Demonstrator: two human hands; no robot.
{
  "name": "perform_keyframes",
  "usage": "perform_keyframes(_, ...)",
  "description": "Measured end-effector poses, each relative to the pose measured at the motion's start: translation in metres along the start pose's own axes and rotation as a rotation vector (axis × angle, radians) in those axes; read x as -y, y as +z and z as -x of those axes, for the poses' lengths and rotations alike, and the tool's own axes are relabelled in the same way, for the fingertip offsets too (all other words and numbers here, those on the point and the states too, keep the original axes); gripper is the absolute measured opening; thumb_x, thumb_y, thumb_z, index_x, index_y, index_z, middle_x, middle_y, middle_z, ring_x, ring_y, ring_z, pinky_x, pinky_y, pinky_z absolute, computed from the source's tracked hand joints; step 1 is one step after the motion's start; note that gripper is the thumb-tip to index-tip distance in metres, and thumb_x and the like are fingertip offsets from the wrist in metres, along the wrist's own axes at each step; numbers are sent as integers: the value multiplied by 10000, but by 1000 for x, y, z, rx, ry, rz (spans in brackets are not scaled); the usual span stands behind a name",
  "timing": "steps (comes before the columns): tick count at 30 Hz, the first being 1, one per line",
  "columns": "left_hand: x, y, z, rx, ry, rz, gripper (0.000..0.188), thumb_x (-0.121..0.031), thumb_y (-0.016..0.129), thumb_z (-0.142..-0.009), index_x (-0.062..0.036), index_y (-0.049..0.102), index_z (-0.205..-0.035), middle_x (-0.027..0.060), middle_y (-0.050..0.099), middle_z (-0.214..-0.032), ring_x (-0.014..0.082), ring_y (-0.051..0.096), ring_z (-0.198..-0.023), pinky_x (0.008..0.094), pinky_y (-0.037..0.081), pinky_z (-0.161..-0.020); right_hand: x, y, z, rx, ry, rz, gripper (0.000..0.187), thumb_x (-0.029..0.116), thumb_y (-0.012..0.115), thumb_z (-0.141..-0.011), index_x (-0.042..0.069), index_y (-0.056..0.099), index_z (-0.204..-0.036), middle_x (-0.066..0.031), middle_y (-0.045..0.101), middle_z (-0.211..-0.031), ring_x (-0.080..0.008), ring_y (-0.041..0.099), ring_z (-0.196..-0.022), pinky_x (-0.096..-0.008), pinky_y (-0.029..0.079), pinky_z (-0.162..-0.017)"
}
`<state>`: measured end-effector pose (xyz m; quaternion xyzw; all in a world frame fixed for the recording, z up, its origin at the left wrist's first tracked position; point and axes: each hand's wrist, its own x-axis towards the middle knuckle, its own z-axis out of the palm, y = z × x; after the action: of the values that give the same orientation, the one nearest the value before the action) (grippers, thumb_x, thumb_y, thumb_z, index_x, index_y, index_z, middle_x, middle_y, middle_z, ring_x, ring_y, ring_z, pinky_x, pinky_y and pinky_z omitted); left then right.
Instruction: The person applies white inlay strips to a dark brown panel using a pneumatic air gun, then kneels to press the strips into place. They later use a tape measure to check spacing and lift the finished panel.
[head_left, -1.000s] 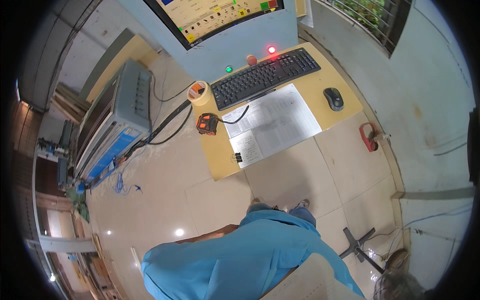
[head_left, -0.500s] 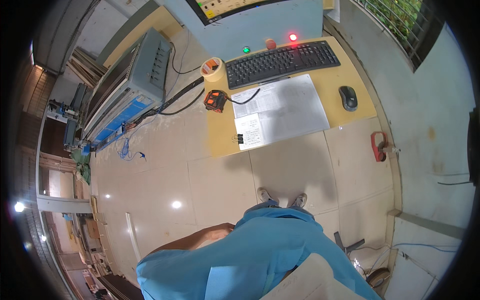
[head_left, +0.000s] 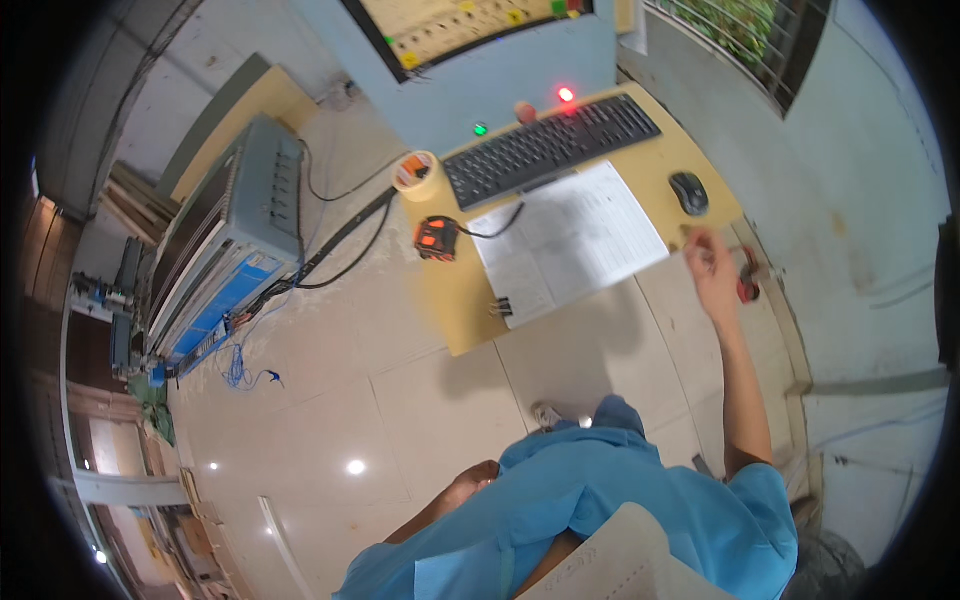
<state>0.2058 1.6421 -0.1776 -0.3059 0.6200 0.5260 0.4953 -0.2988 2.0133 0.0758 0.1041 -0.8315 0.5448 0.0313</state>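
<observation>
My right hand point(head_left: 708, 262) is reached out over the front right edge of the yellow desk point(head_left: 440, 300), just below the black mouse point(head_left: 688, 193). Its fingers look bent and are smeared by motion; I make out nothing in them. My left hand point(head_left: 470, 486) hangs low beside my blue shirt point(head_left: 600, 480), its fingers mostly hidden. On the desk lie printed sheets point(head_left: 570, 245) with a black binder clip point(head_left: 502, 307) at their near left corner. A black keyboard point(head_left: 550, 148) sits behind them.
An orange-black tape measure point(head_left: 437, 239) and a tape roll point(head_left: 418, 175) are at the desk's left. Behind stands a blue cabinet with a screen point(head_left: 450, 30) and lit buttons. A grey machine point(head_left: 250, 190) with cables is at left; a wall point(head_left: 850, 250) runs along the right.
My right arm has come into view and stretched forward to the desk's right side. My left hand shows more now. The whole view has tilted and shifted slightly.
</observation>
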Motion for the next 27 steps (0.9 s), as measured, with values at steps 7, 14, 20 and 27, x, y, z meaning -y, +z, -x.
perform_keyframes(7,-1,15,-3,-81,50,53,264,-246,660,-946,-19,679,-1080,94,710,-926,224,680,-859,384,552,-797,21,33,-98,-239,-273,564,716,202,751,-859,46,436,-1482,-288,490,-1451,-463,483,-1323,-508,416,-1100)
perform_keyframes(14,-34,54,-30,-358,114,-16,254,-245,659,-949,-21,681,-1067,94,710,-910,225,683,-844,383,555,-787,2,33,-116,-169,-365,470,506,126,682,-900,139,573,-1394,-304,512,-1415,-483,546,-1239,-500,475,-1043)
perform_keyframes(20,-29,87,-29,-649,86,-192,246,-245,658,-952,-23,683,-1056,94,710,-896,227,685,-831,383,559,-778,-6,34,-115,-195,-395,421,428,115,678,-897,154,647,-1321,-301,534,-1392,-463,559,-1229,-492,480,-1033)
perform_keyframes(27,-8,83,-14,-624,-93,625,275,-296,660,-970,-28,678,-1026,76,718,-891,188,686,-813,335,558,-735,-12,32,-113,-210,-380,398,400,108,677,-896,161,676,-1293,-263,546,-1397,-439,563,-1224,-477,489,-1015)
